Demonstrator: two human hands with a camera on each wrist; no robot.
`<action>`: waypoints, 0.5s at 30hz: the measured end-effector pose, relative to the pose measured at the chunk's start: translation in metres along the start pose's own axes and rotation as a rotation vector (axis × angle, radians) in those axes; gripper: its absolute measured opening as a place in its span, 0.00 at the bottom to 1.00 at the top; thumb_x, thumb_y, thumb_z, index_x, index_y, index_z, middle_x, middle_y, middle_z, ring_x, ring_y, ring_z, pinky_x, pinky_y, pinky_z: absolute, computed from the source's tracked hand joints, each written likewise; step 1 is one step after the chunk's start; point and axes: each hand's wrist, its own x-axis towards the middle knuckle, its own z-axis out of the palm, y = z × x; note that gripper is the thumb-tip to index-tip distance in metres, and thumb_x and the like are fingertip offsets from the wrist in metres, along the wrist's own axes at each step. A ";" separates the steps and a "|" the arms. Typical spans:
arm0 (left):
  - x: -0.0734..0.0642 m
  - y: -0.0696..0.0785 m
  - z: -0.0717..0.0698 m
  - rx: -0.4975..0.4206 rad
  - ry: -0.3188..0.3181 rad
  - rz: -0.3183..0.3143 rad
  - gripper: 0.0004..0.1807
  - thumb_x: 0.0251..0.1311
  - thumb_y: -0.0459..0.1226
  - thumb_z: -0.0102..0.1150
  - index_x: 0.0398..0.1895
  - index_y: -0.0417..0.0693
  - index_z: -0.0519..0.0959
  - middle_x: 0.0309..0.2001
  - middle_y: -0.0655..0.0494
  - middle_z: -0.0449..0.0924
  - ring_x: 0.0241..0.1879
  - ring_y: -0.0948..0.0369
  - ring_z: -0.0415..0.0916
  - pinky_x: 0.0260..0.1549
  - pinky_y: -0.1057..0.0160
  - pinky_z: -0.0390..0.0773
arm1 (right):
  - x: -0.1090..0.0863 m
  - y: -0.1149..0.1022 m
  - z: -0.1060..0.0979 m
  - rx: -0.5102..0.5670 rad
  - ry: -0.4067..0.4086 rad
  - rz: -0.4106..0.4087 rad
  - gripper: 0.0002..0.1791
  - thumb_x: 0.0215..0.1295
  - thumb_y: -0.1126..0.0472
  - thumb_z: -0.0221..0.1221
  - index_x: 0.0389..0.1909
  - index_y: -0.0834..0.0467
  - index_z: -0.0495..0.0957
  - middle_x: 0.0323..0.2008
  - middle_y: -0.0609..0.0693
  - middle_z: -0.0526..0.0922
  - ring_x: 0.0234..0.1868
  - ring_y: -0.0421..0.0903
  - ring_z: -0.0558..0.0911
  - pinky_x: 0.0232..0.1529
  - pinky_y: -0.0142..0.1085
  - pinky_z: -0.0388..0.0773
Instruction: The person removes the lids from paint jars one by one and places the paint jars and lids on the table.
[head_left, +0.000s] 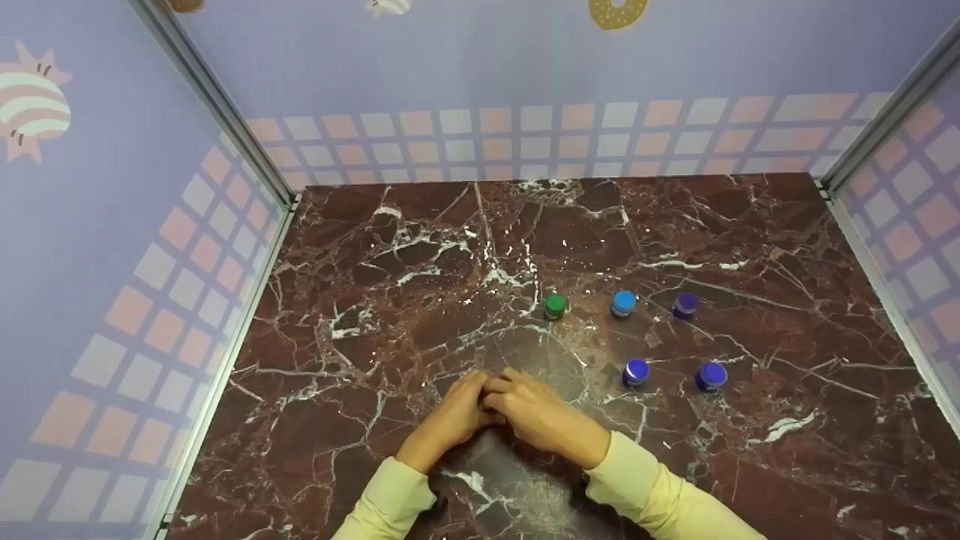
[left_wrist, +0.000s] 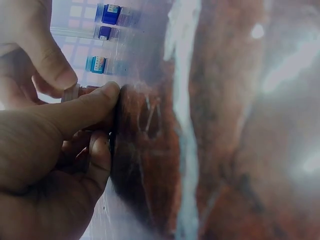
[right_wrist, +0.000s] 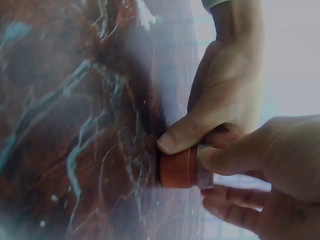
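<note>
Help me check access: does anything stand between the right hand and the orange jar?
Nothing visible does: the right hand pinches the pale cap of the orange jar. The left hand grips the jar's body without coming between.

The left arm and right arm are stretched forward and angled inward. The left hand is curled in a grip, its thumb extended; the right hand is bent into a pinch just beside it.

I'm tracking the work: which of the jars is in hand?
The orange jar, gripped by the left hand while the right hand pinches its pale cap. The green jar and four blue or purple jars stand untouched.
</note>
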 end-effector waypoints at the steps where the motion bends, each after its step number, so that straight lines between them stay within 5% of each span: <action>1: 0.000 0.000 0.000 0.001 0.005 0.010 0.19 0.53 0.39 0.77 0.37 0.43 0.74 0.38 0.51 0.77 0.39 0.54 0.76 0.41 0.55 0.78 | -0.001 0.001 0.000 0.004 -0.008 -0.007 0.11 0.57 0.73 0.68 0.39 0.57 0.86 0.43 0.48 0.85 0.43 0.48 0.77 0.49 0.41 0.79; 10: 0.000 0.000 0.001 0.000 0.019 0.025 0.18 0.53 0.38 0.78 0.36 0.42 0.76 0.36 0.52 0.78 0.38 0.55 0.75 0.39 0.57 0.78 | -0.009 0.010 0.001 0.122 0.068 -0.073 0.12 0.60 0.70 0.68 0.45 0.59 0.88 0.51 0.50 0.87 0.56 0.51 0.80 0.63 0.44 0.74; 15: 0.001 0.000 0.001 0.013 0.011 0.026 0.19 0.53 0.39 0.77 0.39 0.42 0.76 0.38 0.51 0.78 0.38 0.54 0.75 0.40 0.56 0.78 | -0.013 0.010 0.001 0.280 0.142 0.016 0.13 0.61 0.72 0.64 0.47 0.62 0.86 0.54 0.56 0.85 0.58 0.52 0.80 0.64 0.41 0.75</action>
